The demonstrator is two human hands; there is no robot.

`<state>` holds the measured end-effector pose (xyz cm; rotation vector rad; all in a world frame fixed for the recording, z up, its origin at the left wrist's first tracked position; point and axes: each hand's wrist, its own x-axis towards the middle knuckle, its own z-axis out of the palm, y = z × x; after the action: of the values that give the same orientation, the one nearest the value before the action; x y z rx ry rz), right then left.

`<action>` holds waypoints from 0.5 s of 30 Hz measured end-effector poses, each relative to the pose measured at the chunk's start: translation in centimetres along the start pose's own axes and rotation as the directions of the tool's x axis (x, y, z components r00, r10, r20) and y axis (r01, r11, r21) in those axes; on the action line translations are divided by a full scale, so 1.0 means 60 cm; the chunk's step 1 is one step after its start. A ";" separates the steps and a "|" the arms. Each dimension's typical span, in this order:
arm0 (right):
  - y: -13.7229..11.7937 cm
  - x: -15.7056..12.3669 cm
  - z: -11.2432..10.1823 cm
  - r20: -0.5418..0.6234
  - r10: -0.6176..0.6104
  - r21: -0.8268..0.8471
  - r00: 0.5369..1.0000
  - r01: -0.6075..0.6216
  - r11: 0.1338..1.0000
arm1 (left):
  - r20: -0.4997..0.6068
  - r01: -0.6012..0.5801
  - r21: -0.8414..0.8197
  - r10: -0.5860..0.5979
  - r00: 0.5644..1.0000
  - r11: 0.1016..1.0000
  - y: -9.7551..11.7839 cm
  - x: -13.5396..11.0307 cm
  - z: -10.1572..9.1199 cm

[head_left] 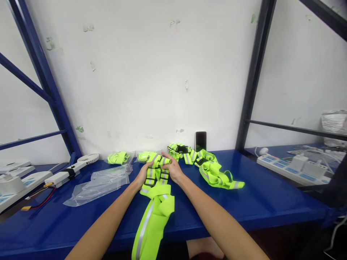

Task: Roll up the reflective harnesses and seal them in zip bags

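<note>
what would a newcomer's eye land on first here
Probably the lime reflective fabric strap at centre, in the grip of the left hand and right hand, trailing past the front edge of the blue table. Right of it lie tangled lime reflective straps; left, flat clear plastic bags.

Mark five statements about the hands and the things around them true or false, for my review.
1. The left hand and right hand hold a reflective strap. True.
2. The phone lies flat. False: the phone stands upright against the wall.
3. Clear plastic bags lie left of the left hand. True.
4. The fan sits right of the right hand. False: the fan is left of both hands.
5. More straps lie right of the right hand. True.
</note>
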<state>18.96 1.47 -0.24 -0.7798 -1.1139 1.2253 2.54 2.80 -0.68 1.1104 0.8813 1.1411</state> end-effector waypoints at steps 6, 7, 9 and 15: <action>0.008 0.000 -0.005 0.023 -0.107 -0.190 0.994 0.110 0.976 | 0.176 0.180 -0.016 -0.174 0.969 0.984 0.023 -0.027 0.020; 0.008 -0.001 -0.005 0.025 -0.129 -0.216 0.991 0.132 0.967 | 0.164 0.190 -0.007 -0.187 0.969 0.982 0.025 -0.027 0.021; 0.008 -0.003 -0.005 0.025 -0.160 -0.275 0.987 0.161 0.948 | 0.141 0.212 0.008 -0.211 0.967 0.977 0.026 -0.026 0.019; 0.010 -0.007 -0.011 0.064 -0.139 -0.362 0.988 0.153 0.920 | 0.159 0.257 -0.005 -0.253 0.954 0.966 0.026 -0.023 0.011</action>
<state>19.39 1.27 -1.07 -0.9369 -1.4299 0.9195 2.47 1.42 0.99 1.0174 0.8559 0.8379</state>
